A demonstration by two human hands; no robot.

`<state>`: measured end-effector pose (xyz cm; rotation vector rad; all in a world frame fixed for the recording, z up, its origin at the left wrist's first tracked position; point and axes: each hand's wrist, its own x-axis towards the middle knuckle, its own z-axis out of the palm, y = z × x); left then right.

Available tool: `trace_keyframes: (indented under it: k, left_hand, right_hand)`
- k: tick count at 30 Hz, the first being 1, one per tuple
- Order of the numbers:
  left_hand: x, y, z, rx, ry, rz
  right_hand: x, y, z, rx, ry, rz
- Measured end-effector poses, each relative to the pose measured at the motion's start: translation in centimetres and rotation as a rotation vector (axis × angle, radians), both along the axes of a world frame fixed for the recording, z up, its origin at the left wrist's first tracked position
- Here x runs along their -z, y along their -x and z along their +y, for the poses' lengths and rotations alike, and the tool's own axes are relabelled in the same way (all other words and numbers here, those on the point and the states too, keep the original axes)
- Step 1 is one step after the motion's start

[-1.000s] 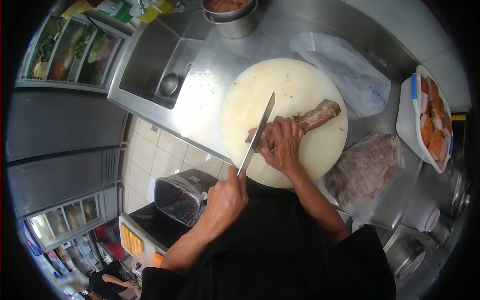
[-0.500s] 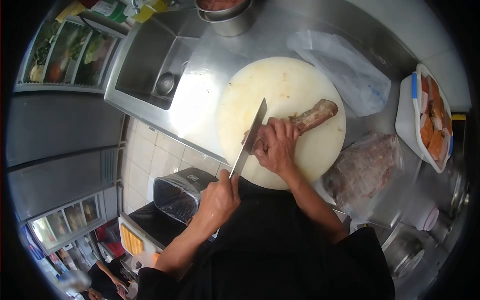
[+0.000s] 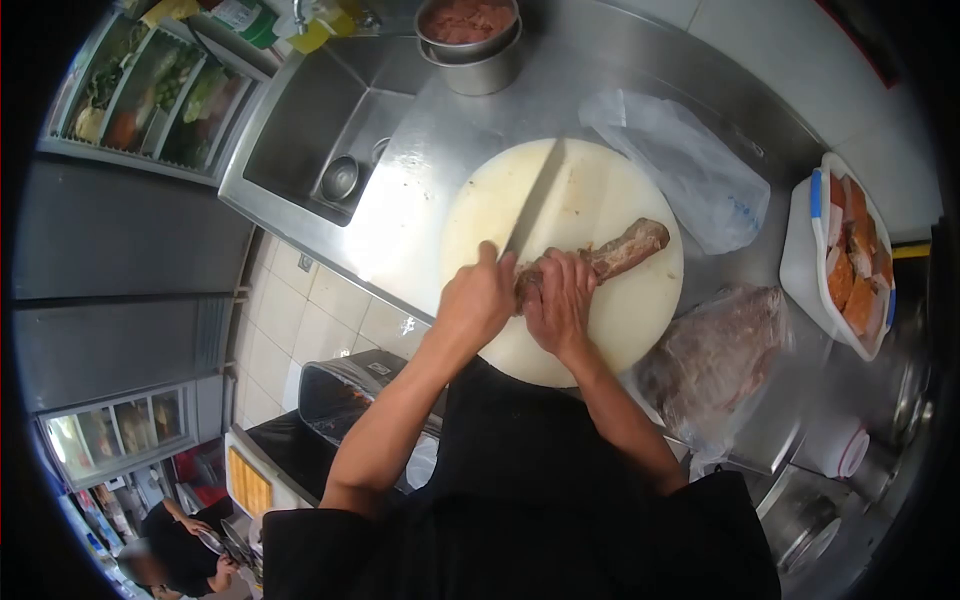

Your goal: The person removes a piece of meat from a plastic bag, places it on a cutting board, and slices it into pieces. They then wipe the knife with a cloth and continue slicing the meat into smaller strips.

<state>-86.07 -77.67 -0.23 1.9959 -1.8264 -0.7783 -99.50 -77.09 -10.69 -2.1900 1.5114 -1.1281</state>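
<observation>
On the round white cutting board (image 3: 610,345) lies a long brown piece of meat (image 3: 635,247), running from the board's middle to its right side. My right hand (image 3: 560,298) is closed over the near end, pinning it down. Beside it, my left hand (image 3: 478,303) grips the handle of a large knife (image 3: 536,200). The blade points away from me across the board, its lower part right by the meat's left end. My left hand hides the handle and part of that end.
A clear plastic bag (image 3: 690,170) lies behind the board, and bagged meat (image 3: 715,350) sits to its right. A white tub (image 3: 805,240) holds orange-brown pieces. The sink (image 3: 300,130) is left, near stacked metal pots (image 3: 475,75). A bin (image 3: 350,390) stands below. Another person (image 3: 185,540) works at lower left.
My left hand has moved up and forward onto the board, carrying the knife farther across it. My right hand stays on the meat. The view has shifted slightly.
</observation>
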Motion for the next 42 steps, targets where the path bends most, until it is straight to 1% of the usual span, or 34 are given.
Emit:
trace_keyframes:
  k: [4,6,7,9,10,14,16,19,20,22,25,26,29,31,33,35,36,38,39,41,42]
  left_hand:
    - [-3.6,-0.3,4.6,-0.041,-0.060,-0.057]
    - [-4.5,-0.1,5.9,-0.074,-0.169,-0.069]
    - [-4.3,0.0,6.6,-0.078,-0.169,-0.070]
    - [-3.6,0.1,7.8,-0.023,-0.068,-0.032]
    - [-3.5,0.3,8.1,-0.002,-0.044,-0.060]
    - [-3.7,0.2,9.6,0.020,-0.068,-0.088]
    - [-3.9,-0.3,10.5,0.033,-0.131,-0.139]
    - [-3.1,-0.3,10.2,0.053,-0.114,-0.161]
    - [-2.8,-0.2,9.2,0.053,-0.122,-0.162]
    - [-2.0,0.3,6.7,0.074,-0.053,-0.156]
    - [-1.8,0.2,6.9,0.083,-0.033,-0.182]
    - [-2.3,0.2,7.7,0.045,-0.108,-0.191]
    - [-2.5,-0.1,9.9,0.014,-0.160,-0.210]
    - [-0.7,0.3,8.4,0.029,-0.146,-0.227]
    - [1.9,1.1,5.4,0.035,-0.006,-0.123]
    - [3.4,2.2,2.3,0.023,0.214,-0.109]
    - [3.6,2.2,0.7,0.019,0.215,-0.104]
    - [3.6,1.9,-2.0,-0.046,-0.018,0.057]
    - [2.9,1.7,-2.0,-0.051,0.002,0.058]
    - [0.6,0.9,-0.5,-0.006,0.028,-0.037]
    - [-0.5,0.8,0.8,-0.047,0.029,-0.027]
  right_hand:
    - [-0.3,-0.1,0.0,-0.003,-0.021,-0.043]
    - [-0.1,-0.1,0.0,-0.004,-0.021,-0.035]
    - [0.0,-0.2,-0.1,-0.008,-0.018,-0.026]
    - [-0.1,-0.3,0.0,-0.003,-0.010,-0.025]
    - [-0.1,-0.4,0.0,0.009,-0.002,-0.023]
    - [-0.3,-0.5,0.0,0.020,-0.015,-0.027]
    - [-0.3,-0.4,-0.1,0.021,0.015,-0.012]
    - [-0.6,-0.3,-0.1,-0.014,-0.010,-0.005]
    - [-0.7,-0.3,-0.1,-0.015,-0.017,-0.006]
    - [-0.9,-0.4,-0.2,-0.004,-0.019,0.016]
    - [-0.9,-0.5,-0.3,-0.012,-0.013,0.010]
    - [-1.0,-0.6,-0.3,-0.011,-0.008,0.007]
    - [-0.9,-0.3,-0.1,0.014,-0.056,0.024]
    - [-1.0,-0.3,-0.3,-0.027,-0.047,0.014]
    - [-1.0,-0.1,-0.1,-0.038,-0.072,0.032]
    - [-0.3,0.0,-0.2,-0.032,-0.068,0.004]
    - [-0.2,0.3,0.0,-0.034,-0.066,0.010]
    - [-0.3,0.8,-0.2,-0.078,-0.063,-0.051]
    - [-0.3,0.7,-0.5,-0.084,-0.044,-0.049]
    - [0.1,0.3,-0.3,0.001,-0.020,-0.067]
    - [0.1,0.2,-0.2,0.000,-0.024,-0.070]
